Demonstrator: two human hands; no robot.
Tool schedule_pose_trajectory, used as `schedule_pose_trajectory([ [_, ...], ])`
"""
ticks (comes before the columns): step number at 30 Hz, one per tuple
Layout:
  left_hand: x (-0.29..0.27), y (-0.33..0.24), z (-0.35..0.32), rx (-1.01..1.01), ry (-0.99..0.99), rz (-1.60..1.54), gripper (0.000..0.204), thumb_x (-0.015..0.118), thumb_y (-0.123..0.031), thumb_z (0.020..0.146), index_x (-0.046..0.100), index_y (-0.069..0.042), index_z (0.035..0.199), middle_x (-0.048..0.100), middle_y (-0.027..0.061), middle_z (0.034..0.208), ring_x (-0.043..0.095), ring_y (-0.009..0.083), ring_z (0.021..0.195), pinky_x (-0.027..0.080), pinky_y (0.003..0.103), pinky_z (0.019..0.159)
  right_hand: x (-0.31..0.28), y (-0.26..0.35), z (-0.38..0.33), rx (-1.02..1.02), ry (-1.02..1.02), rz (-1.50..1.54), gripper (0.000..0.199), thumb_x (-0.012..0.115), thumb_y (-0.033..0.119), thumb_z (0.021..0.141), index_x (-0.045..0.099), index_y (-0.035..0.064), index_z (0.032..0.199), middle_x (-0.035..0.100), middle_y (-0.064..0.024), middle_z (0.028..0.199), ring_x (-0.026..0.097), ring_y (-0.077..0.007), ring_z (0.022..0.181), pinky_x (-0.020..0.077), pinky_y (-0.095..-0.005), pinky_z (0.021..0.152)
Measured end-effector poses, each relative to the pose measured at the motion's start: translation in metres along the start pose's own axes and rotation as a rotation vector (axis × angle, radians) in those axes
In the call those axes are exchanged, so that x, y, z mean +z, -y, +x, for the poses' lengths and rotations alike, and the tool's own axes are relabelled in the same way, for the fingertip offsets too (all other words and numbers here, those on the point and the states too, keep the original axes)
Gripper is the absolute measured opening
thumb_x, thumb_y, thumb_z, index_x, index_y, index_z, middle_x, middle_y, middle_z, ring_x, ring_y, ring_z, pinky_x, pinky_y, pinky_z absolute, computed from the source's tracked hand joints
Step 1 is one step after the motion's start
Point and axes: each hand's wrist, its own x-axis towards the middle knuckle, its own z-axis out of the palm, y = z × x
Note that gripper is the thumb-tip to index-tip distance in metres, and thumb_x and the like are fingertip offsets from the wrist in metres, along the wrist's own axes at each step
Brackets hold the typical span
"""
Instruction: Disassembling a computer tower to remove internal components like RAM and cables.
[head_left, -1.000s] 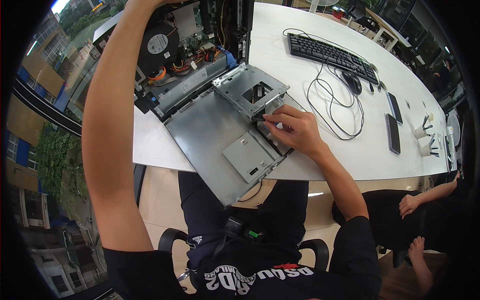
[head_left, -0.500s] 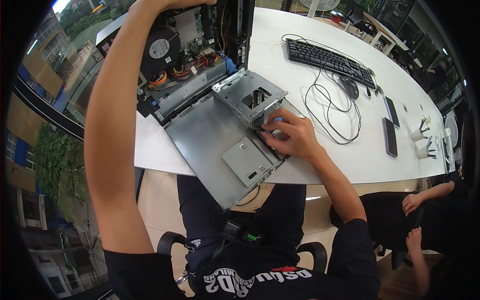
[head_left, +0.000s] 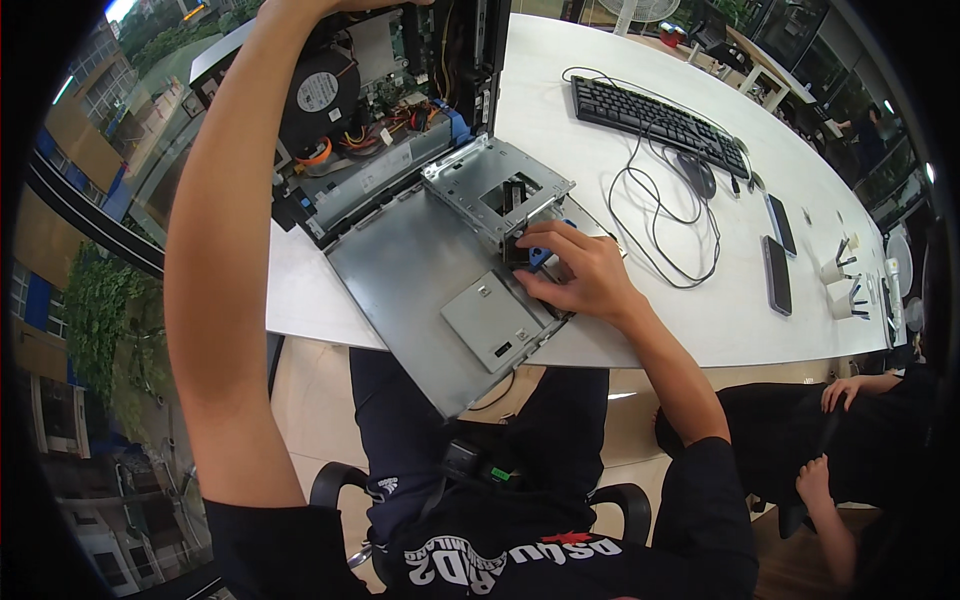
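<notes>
An opened desktop computer case (head_left: 365, 175) stands at the table's far left, its fan, green circuit board and cables showing. Hinged down toward me, its grey metal side panel (head_left: 385, 295) reaches past the table edge. A perforated metal drive cage (head_left: 470, 180) sits at the panel's far end, something dark visible through its window. My right hand (head_left: 582, 268) is at the cage's near end, thumb and forefinger bent around a small dark piece with blue beside it, its kind partly hidden. Reaching over the case, my left hand (head_left: 385, 3) is cut off by the top edge, fingers unseen.
A black keyboard (head_left: 655, 125) and mouse (head_left: 698, 175) with looping cables lie to the right. Two phones (head_left: 777, 275) and white pen cups (head_left: 845, 298) are farther right. Another person's hands (head_left: 842, 392) appear at lower right. A window borders the left side.
My right thumb and forefinger have spread slightly farther apart at the cage's end, and blue now shows between them. The dark shape in the cage window looks different. My left arm has barely moved.
</notes>
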Motion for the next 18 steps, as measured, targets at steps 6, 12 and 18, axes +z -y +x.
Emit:
schedule_pose_trajectory([
  [6,0.001,-0.001,0.002,-0.013,-0.003,0.012,0.081,0.069,-0.058,0.086,0.056,0.002,0.139,0.062,0.0263,0.137,0.060,0.0376,0.127,0.048,0.043,0.107,0.003,-0.005,-0.004,-0.064,-0.025,0.004,0.029,0.088,0.026,0.076,0.073,0.0116,0.096,0.069,0.0021,0.102,0.067,-0.0176,0.064,0.0511,-0.0294,0.053],
  [12,0.004,0.000,0.005,0.012,-0.022,0.013,0.080,0.069,-0.058,0.086,0.057,0.002,0.138,0.062,0.0261,0.137,0.060,0.0378,0.127,0.048,0.044,0.107,0.005,-0.009,-0.005,-0.104,-0.051,0.021,0.025,0.088,0.021,0.076,0.076,0.0102,0.095,0.071,-0.0001,0.103,0.062,-0.0123,0.056,0.0504,-0.0251,0.049],
  [18,0.003,0.000,0.004,0.011,-0.018,0.011,0.081,0.069,-0.058,0.087,0.057,0.003,0.139,0.062,0.0264,0.137,0.060,0.0378,0.128,0.048,0.044,0.107,0.009,-0.012,-0.004,-0.092,-0.066,-0.012,0.024,0.088,0.021,0.077,0.075,0.0101,0.094,0.071,-0.0005,0.104,0.063,-0.0128,0.056,0.0523,-0.0258,0.049],
])
